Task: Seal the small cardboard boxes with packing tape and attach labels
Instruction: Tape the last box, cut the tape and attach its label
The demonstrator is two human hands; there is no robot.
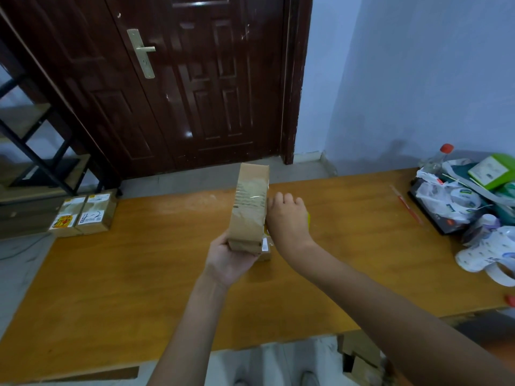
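My left hand (231,260) grips the lower end of a small cardboard box (249,207) and holds it upright above the wooden table (139,274). Clear tape shines on the box's facing side. My right hand (288,218) is against the box's right edge with its fingers curled round a yellow tape dispenser (308,218), which the hand mostly hides. Another small box (266,253) lies on the table just behind the held one, partly covered.
Two labelled boxes (83,215) sit at the table's far left corner. Plastic bags, a bottle, a green box (492,169) and a tape roll (501,273) crowd the right end. A red pen (407,207) lies nearby. Cardboard pieces (359,358) lie below the near edge.
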